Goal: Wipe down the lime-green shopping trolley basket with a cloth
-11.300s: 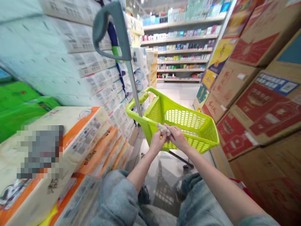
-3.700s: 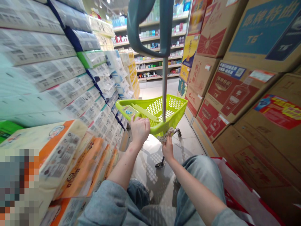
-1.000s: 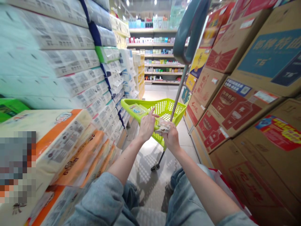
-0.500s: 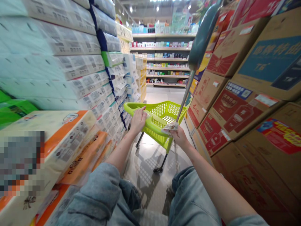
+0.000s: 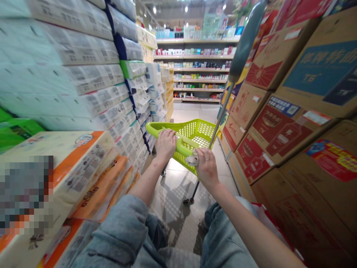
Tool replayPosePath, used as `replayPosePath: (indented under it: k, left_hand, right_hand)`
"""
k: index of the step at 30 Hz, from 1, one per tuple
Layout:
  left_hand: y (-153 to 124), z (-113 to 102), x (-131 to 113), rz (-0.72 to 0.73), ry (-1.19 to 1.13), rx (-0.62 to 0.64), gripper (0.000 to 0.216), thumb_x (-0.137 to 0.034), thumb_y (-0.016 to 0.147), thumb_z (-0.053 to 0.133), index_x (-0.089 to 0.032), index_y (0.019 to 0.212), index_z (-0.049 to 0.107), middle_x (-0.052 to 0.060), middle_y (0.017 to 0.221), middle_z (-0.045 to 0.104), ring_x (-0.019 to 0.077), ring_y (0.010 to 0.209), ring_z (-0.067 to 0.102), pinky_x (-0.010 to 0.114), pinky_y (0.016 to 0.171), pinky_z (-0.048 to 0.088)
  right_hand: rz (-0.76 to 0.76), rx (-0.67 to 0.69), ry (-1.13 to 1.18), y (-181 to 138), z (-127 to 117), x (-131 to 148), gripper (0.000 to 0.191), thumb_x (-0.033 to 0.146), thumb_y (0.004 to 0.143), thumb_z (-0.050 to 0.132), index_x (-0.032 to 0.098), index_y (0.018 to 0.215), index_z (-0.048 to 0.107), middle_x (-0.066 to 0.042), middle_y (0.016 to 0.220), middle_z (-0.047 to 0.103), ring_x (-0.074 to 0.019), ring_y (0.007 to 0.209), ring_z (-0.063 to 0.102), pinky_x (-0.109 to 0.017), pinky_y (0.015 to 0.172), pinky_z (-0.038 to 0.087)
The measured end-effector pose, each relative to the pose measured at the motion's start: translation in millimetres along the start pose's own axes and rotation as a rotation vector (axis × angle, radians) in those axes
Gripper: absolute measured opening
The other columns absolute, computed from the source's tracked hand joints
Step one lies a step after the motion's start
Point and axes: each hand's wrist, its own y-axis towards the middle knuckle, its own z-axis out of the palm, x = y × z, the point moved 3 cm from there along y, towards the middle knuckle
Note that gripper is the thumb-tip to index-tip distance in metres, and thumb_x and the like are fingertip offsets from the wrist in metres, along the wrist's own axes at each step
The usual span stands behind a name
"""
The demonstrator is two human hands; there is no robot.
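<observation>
A lime-green shopping cart basket point(image 5: 205, 128) with pierced sides stands on thin dark legs with casters. My left hand point(image 5: 166, 143) wraps over its thick front rim, fingers curled. My right hand point(image 5: 206, 167) is closed around a crumpled whitish cloth point(image 5: 192, 160), pressed against the same rim further right; whether it is fabric or paper I cannot tell. A slim metal pole point(image 5: 225, 102) with a long blue-grey grip point(image 5: 247, 44) rises at a slant beside the basket's right side; its lower end is hidden behind my right hand.
Tall stacks of plastic-wrapped packs point(image 5: 83, 74) line the left, with orange-and-cream packs point(image 5: 92, 152) nearer. Printed cartons point(image 5: 290, 126) are piled along the right. Shelves point(image 5: 195, 79) of small goods cross the far end. The tiled floor point(image 5: 175, 197) runs between.
My right hand has turned and shifted slightly left along the rim with the cloth. My left hand has moved a little and curls more over the rim. The pole leans further right.
</observation>
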Motion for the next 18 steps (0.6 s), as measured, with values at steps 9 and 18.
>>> replayPosePath:
  k: [9,18]
  left_hand:
    - [-2.0,-1.2,-10.2,-0.022,0.015,-0.012,0.035,-0.025,0.091,0.034,-0.017,0.112,0.061,0.01,0.121,0.061,0.0239,0.117,0.051,0.043,0.109,0.029]
    - [-11.5,-2.6,-32.0,-0.109,0.067,-0.037,0.037,-0.026,0.091,0.035,-0.015,0.115,0.06,0.012,0.124,0.059,0.0256,0.122,0.048,0.043,0.11,0.027]
  right_hand:
    - [0.046,0.074,-0.285,32.3,-3.9,4.3,0.02,0.034,0.086,0.054,0.016,0.081,0.06,-0.011,0.075,0.061,-0.023,0.075,0.054,-0.034,0.07,0.042]
    - [0.234,0.224,-0.367,46.5,-7.1,14.3,0.029,0.039,0.088,0.05,0.015,0.075,0.059,-0.012,0.068,0.063,-0.022,0.065,0.056,-0.032,0.064,0.035]
